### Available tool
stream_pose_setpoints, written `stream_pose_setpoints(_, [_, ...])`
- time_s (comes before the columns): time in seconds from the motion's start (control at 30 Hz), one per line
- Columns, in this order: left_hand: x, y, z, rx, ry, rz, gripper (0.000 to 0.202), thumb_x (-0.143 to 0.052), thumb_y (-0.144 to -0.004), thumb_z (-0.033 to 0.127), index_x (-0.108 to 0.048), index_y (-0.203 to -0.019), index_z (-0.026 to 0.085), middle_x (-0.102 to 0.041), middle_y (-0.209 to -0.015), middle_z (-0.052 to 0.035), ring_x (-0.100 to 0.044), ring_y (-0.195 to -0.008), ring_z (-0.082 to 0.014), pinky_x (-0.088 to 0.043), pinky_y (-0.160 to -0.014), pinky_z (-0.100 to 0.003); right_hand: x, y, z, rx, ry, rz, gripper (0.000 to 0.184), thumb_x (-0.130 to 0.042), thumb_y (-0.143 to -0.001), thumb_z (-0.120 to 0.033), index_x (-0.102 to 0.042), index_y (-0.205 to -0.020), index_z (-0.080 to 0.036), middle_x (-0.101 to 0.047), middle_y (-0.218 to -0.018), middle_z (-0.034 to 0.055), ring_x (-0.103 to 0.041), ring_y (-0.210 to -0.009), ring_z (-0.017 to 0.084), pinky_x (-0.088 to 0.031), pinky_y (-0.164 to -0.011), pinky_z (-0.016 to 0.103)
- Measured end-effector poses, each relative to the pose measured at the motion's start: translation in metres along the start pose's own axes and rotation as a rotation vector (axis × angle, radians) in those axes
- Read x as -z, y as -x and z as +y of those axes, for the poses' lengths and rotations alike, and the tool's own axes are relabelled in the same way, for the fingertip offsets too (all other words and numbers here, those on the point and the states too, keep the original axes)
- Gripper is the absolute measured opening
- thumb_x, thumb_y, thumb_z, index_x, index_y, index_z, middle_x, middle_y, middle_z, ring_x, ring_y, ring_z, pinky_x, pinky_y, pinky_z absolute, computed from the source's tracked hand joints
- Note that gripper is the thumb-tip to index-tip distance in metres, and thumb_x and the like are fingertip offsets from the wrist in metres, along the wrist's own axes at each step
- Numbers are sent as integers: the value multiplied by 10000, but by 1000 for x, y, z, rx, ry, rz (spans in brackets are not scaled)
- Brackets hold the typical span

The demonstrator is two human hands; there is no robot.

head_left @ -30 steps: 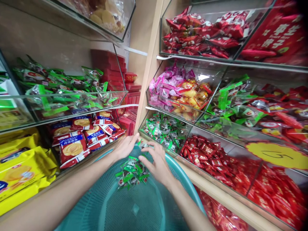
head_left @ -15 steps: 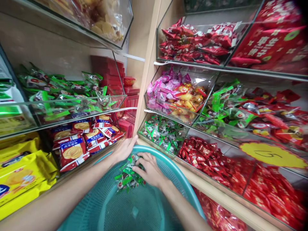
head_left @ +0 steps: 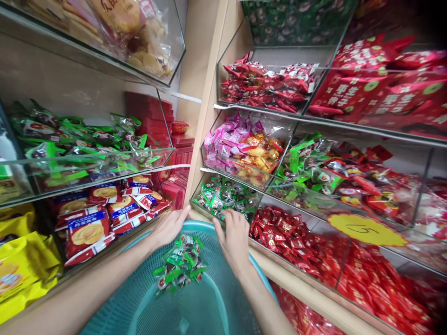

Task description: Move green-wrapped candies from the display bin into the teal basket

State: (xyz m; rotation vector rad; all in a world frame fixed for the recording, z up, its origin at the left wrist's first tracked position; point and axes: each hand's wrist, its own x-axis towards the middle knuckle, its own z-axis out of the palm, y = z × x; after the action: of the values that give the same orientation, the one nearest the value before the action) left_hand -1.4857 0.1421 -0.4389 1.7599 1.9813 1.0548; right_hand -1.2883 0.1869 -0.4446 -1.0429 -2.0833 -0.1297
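A teal mesh basket (head_left: 153, 325) is below me, with a pile of green-and-clear wrapped sweets (head_left: 183, 263) against its far wall. My left hand (head_left: 170, 228) lies at the basket's far-left rim, fingers stretched out and holding nothing. My right hand (head_left: 233, 239) is over the far-right rim, its fingers apart and their tips at the front edge of a glass bin of small green-wrapped sweets (head_left: 223, 195). No sweet shows in this hand.
Glass-fronted shelves hold red-wrapped sweets (head_left: 279, 228), purple packets (head_left: 226, 139) and red snack bags (head_left: 272, 81). Biscuit packs (head_left: 87, 230) and yellow packages (head_left: 24, 274) stand at left. A yellow price tag (head_left: 366, 229) hangs at right. A wooden post (head_left: 206, 93) divides the shelves.
My right hand has left the sweets in the basket and moved right and up to the bin's edge. My left hand keeps to the rim. The whole view has shifted slightly.
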Motion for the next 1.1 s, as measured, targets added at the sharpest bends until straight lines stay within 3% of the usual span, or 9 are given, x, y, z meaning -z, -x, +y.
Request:
stream_pose_setpoints(0.13, [0,0,1,-11,-13,-15,646,-154,-875,574,-663,-754,197,-661,-710,-28,-605,-743,-214,-414,-743,-290,-6,-2,14,-31,229,-84,415,-350,-902,-451,-615,-907,-131,-547,-1188,163,-451,-1099,279,-310,-917,422])
stream_pose_setpoints(0.2, [0,0,0,-8,-22,-22,652,-143,-879,573,-655,-736,195,-647,-681,-26,-600,-723,-208,-413,-730,-287,-12,-2,15,-27,277,-105,439,-327,-909,-445,-617,-931,-117,-553,-1197,170,-444,-1124,279,-269,-955,436])
stream_pose_setpoints(0.3, [-1,0,-1,-3,-26,-22,653,-148,-877,578,-657,-741,193,-650,-687,-28,-600,-728,-210,-415,-732,-288,-18,-3,11,-74,324,-124,484,-300,-912,-457,-619,-975,-99,-592,-1136,178,-462,-1110,284,-235,-968,455])
stream_pose_setpoints(0.43, [-1,0,-2,7,-19,-14,654,-157,-870,592,-669,-770,198,-665,-730,-30,-605,-769,-216,-413,-752,-290,-20,-6,7,-124,362,-152,568,-261,-905,-503,-665,-888,-105,-607,-1098,182,-466,-1099,307,-225,-956,472])
stream_pose_setpoints(0.67, [0,0,-2,10,-31,-8,662,-139,-870,591,-665,-765,203,-675,-754,-35,-612,-781,-224,-415,-768,-301,-18,-1,12,-54,377,-125,542,-308,-897,-498,-663,-919,-90,-573,-1144,186,-422,-1153,305,-238,-963,446])
stream_pose_setpoints(0.87, [0,1,-1,21,-25,-2,661,-154,-860,593,-671,-762,194,-686,-743,-41,-621,-802,-236,-422,-784,-303,-10,-1,12,-21,236,-34,509,-354,-872,-532,-650,-932,-121,-550,-1152,173,-435,-1125,279,-289,-942,437])
stream_pose_setpoints(1.0, [0,1,1,8,-18,2,664,-155,-856,598,-678,-762,201,-691,-743,-34,-622,-812,-237,-425,-783,-302,2,-1,7,-4,8,-1,401,-391,-874,-490,-628,-965,-180,-523,-1189,121,-417,-1158,250,-303,-958,441])
stream_pose_setpoints(1.1, [-1,1,1,7,-1,-10,671,-148,-856,604,-679,-763,204,-693,-748,-24,-621,-793,-224,-426,-781,-299,11,4,-3,104,-210,-44,318,-406,-883,-442,-603,-998,-220,-501,-1223,83,-402,-1181,220,-309,-977,425])
